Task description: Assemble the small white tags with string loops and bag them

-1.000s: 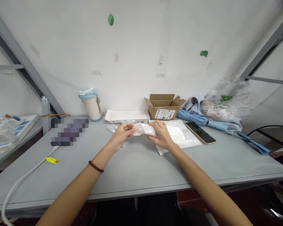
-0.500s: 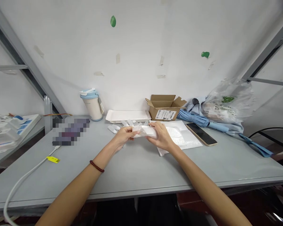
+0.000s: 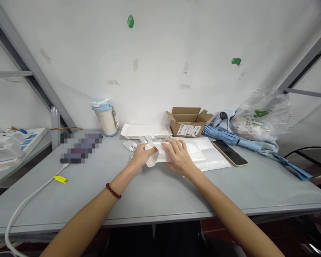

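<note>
Between my two hands is a small white paper carton (image 3: 162, 152), with loose flaps spread at its left end. My left hand (image 3: 141, 157) grips the flap end, thumb on top; its other fingers are mostly hidden. Across the carton's right part, my right hand (image 3: 178, 156) lies with bent fingers holding it from above. Just behind my left hand are several small white plastic pieces (image 3: 128, 145), too small to name. A white padded mailer (image 3: 215, 159) lies flat beyond my right hand.
Along the wall stand a blue-lidded tumbler (image 3: 106, 119), a flat white box (image 3: 146, 130) and an open cardboard box (image 3: 186, 123). To the right are a phone (image 3: 230, 152), a folded blue umbrella (image 3: 224, 135) and a plastic bag (image 3: 259, 119). A white cable (image 3: 29, 196) crosses the left side.
The carton has turned in my hands, and its flaps now show at the left end. My right hand has shifted from its right end to over its top.
</note>
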### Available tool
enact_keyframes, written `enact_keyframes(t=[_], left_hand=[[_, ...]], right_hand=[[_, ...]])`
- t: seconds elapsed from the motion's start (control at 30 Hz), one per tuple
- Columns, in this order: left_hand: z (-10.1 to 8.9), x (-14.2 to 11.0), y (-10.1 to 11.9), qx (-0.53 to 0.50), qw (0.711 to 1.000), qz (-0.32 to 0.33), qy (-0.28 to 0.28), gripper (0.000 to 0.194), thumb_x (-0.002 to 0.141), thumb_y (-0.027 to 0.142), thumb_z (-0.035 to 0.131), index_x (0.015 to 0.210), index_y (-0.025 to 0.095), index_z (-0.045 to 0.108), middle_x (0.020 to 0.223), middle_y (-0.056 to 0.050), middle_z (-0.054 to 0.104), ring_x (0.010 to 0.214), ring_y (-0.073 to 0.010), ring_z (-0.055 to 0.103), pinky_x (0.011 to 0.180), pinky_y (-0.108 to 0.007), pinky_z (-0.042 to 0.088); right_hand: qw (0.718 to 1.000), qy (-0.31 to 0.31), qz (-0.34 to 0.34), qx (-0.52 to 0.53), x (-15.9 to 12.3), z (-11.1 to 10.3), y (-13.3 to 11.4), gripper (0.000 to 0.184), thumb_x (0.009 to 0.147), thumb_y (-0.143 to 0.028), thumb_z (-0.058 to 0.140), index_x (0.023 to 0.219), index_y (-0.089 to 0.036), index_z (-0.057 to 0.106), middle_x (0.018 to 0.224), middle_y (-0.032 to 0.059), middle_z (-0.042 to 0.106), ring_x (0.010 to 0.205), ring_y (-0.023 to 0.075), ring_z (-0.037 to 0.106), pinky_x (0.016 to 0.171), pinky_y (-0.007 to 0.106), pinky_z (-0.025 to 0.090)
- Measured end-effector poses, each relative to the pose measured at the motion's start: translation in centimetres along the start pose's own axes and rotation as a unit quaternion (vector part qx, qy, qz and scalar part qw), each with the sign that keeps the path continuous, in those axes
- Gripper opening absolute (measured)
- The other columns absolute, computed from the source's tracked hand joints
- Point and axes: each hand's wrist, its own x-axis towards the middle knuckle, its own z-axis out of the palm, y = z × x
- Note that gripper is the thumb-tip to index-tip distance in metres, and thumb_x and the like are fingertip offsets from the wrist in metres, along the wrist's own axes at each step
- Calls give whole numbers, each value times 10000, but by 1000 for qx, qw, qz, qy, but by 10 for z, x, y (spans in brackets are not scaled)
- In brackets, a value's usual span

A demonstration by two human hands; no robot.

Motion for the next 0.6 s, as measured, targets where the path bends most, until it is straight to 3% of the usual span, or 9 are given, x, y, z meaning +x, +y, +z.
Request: enact_keyframes(t=[0.13, 0.37, 0.6], left_hand=[[1, -1, 2, -34, 999, -12, 13, 272, 596, 384, 732, 660, 138, 634, 631, -1, 596, 577, -133, 515, 531, -235, 364], [3, -4, 5, -19, 999, -35, 1, 260, 628, 384, 720, 703, 152, 630, 647, 4, 611, 602, -145, 549, 562, -250, 395], [-4, 0, 4, -105, 991, -49, -67, 324, 695, 455, 690, 671, 145, 600, 618, -18, 587, 554, -141, 539, 513, -264, 408]], right_hand=[[999, 14, 20, -49, -1, 7, -6, 452, 839, -182, 477, 1289, -135, 460, 1255, 202, 541, 1175, 319, 472, 952, 495, 311], [997, 16, 29, -63, -4, 18, -2, 555, 841, -63, 362, 1394, -102, 378, 1259, 196, 573, 1164, 282, 510, 950, 473, 329], [998, 20, 24, -54, -4, 14, 1, 577, 750, -19, 394, 1323, -65, 451, 1266, 200, 576, 1157, 291, 513, 928, 464, 325]])
